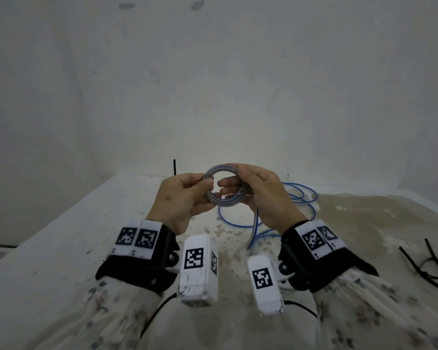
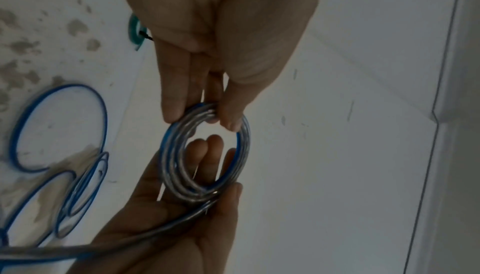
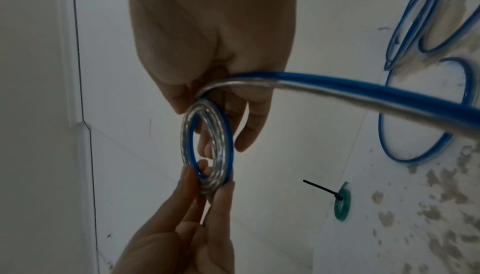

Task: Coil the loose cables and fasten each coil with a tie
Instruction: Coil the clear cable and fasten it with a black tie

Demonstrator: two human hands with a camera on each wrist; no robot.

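A small coil [image 1: 220, 169] of clear-and-blue cable is held in the air over the white table [image 1: 61, 248], between both hands. My left hand [image 1: 208, 194] pinches its left side between thumb and fingers. My right hand [image 1: 228, 188] grips its right side, with fingers through the ring. In the left wrist view the coil [image 2: 171, 165] shows several turns under my left hand [image 2: 202, 118]. From my right hand [image 3: 210, 122] the uncoiled cable tail [image 3: 363, 91] leaves the coil [image 3: 222, 145] and runs down to loose blue loops [image 1: 301, 198] on the table.
A green coil [image 3: 342, 204] fastened with a black tie lies on the table near the back wall; in the head view only its tie end [image 1: 174, 168] shows above my left hand. Loose black ties [image 1: 425, 269] lie at the right edge. Walls close off the back and left.
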